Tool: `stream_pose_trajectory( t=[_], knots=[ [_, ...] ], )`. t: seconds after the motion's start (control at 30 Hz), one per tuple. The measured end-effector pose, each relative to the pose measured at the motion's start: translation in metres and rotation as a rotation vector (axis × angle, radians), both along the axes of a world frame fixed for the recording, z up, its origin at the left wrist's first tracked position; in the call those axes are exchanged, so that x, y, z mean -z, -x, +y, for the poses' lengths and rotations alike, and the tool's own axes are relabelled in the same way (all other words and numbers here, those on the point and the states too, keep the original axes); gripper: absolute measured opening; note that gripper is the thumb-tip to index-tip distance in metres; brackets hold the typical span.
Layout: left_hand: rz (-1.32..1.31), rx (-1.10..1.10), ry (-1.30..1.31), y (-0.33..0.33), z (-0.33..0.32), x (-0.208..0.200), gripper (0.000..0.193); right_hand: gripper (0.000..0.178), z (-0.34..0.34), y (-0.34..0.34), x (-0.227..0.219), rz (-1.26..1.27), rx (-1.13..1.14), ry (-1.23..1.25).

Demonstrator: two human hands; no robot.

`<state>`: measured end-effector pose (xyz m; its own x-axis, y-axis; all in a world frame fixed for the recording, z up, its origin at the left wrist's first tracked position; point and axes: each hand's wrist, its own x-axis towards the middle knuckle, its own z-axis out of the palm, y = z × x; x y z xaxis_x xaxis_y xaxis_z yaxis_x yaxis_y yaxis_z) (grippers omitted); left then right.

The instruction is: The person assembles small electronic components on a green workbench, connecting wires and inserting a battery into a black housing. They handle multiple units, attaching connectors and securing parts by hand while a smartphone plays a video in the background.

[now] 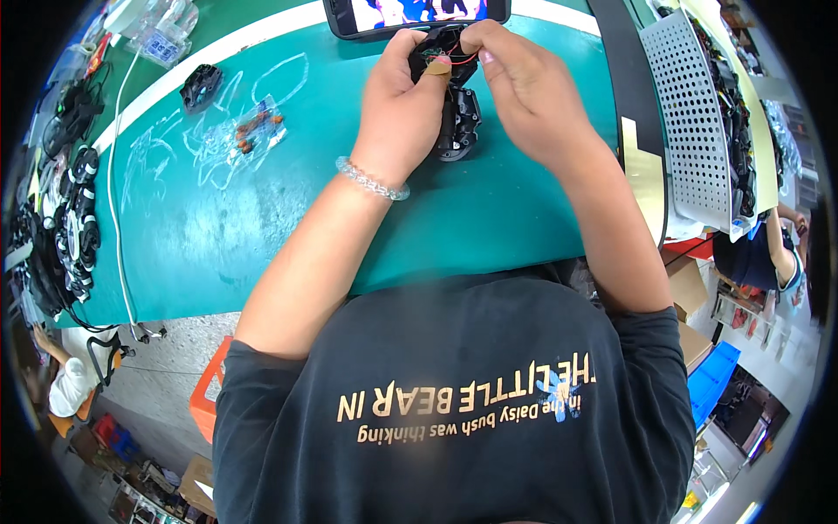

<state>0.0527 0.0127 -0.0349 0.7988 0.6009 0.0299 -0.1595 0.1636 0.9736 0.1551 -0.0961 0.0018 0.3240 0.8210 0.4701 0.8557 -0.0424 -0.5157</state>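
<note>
At the far middle of the table, my left hand [403,113] is closed around a black plastic housing [447,39] with its inside showing. Thin wires lie in it, and a small tan piece [439,68] is by my left thumb. My right hand [532,92] pinches at the housing's right edge, where a red wire [463,62] runs to the fingertips; the fingers partly hide the spot. Just below the housing is another black plastic part [460,127], rounded at its near end. Whether the two are joined cannot be seen.
A phone with a lit screen [419,13] stands beyond my hands. To the left lie a clear bag with small orange-brown parts [257,131] and a black part [201,87]. A perforated grey basket [690,122] borders the right; black items [83,227] crowd the left edge.
</note>
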Motion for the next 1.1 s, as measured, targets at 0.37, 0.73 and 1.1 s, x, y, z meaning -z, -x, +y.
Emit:
stream_pose_trajectory(
  t=[0.37, 0.73, 1.1],
  knots=[
    [-0.005, -0.045, -0.328, 0.001, -0.01, 0.002, 0.014, 0.017, 0.023, 0.018, -0.012, 0.054, 0.267, -0.077],
    [0.004, -0.076, -0.249, 0.001, -0.004, 0.003, 0.019, 0.026, 0.032, 0.013, 0.008, 0.156, 0.23, -0.316],
    [0.0, 0.117, 0.06, 0.006, 0.008, -0.003, 0.017, 0.009, 0.02, 0.006, -0.005, -0.002, 0.004, -0.277]
  ],
)
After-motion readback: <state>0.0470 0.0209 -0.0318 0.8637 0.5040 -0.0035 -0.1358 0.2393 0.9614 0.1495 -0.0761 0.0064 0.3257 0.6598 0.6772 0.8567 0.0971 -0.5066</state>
